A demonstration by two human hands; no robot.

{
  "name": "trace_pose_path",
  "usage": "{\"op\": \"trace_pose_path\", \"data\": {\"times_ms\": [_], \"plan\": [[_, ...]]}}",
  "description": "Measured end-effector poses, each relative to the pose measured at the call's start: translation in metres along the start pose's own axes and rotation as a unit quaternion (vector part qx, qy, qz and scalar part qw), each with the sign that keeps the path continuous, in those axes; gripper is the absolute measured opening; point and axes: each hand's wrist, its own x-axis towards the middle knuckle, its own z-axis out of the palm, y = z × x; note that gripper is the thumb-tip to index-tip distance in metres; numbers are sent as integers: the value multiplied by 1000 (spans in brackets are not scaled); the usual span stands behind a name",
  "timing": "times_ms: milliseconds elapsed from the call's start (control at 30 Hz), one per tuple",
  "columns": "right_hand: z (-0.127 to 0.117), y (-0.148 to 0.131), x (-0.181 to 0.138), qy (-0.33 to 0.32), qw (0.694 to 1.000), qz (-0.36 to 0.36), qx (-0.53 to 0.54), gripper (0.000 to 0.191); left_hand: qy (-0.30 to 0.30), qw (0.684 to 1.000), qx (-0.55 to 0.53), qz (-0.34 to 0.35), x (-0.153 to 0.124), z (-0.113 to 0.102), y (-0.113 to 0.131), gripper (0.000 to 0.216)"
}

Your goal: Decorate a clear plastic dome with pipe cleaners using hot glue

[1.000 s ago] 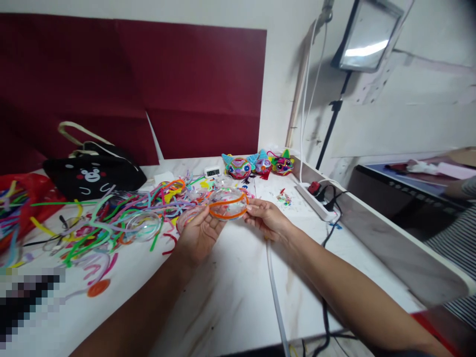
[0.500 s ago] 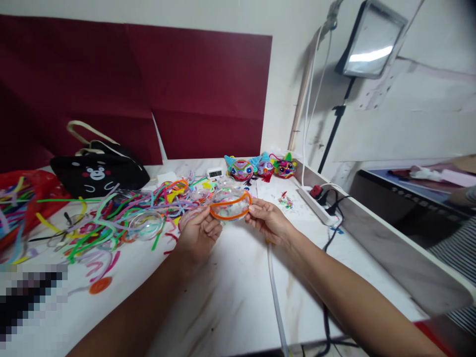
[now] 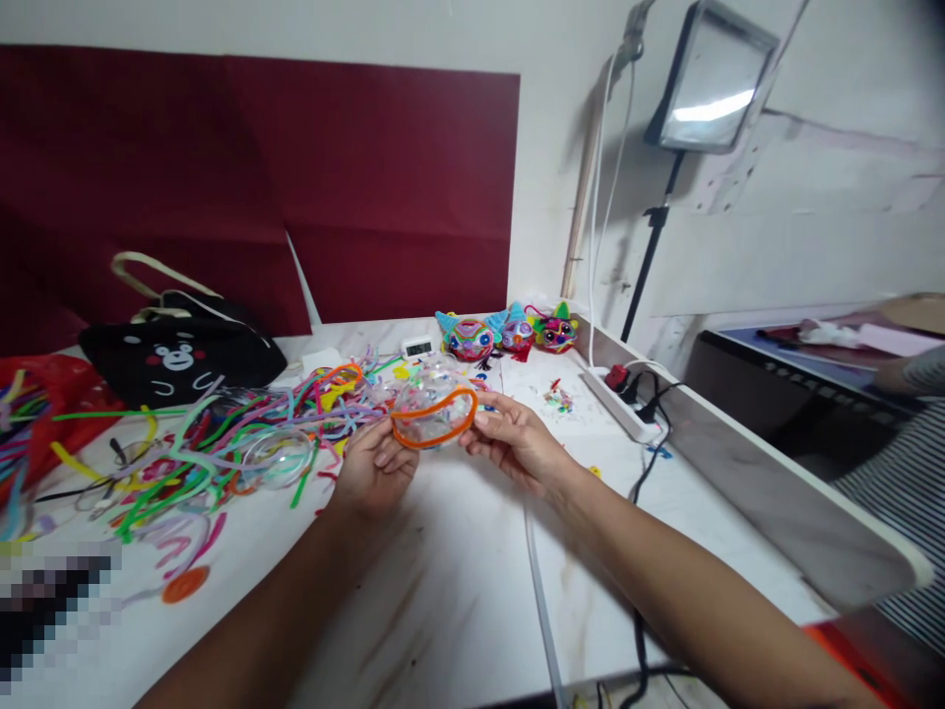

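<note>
While clear plastic [image 3: 422, 391] behind it blurs, 2 hands [image 3: 378, 473] [image 3: 521, 445] grip an orange loop [image 3: 426, 445].

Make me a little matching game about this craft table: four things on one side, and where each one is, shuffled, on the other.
Things
1. orange pipe-cleaner loop
2. black bag with a bear face
3. white digital clock
4. white power strip

Places
A. just left of the blue-horned ornament
B. rightmost of the four
C. in front of the dark red sheet, leftmost of the four
D. held between the left hand and right hand

Right pairs: 1-D, 2-C, 3-A, 4-B
</note>
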Motion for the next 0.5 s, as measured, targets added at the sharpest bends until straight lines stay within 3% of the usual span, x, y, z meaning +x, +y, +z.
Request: {"op": "trace_pose_path", "data": {"times_ms": [333, 500], "plan": [[-2, -4, 2, 57, 997, 44, -26, 31, -2, 999, 28, 26, 0, -1, -4, 37], [-4, -5, 2, 89, 993, 54, -63, 29, -28, 997, 57, 54, -5, 1, -10, 25]]}}
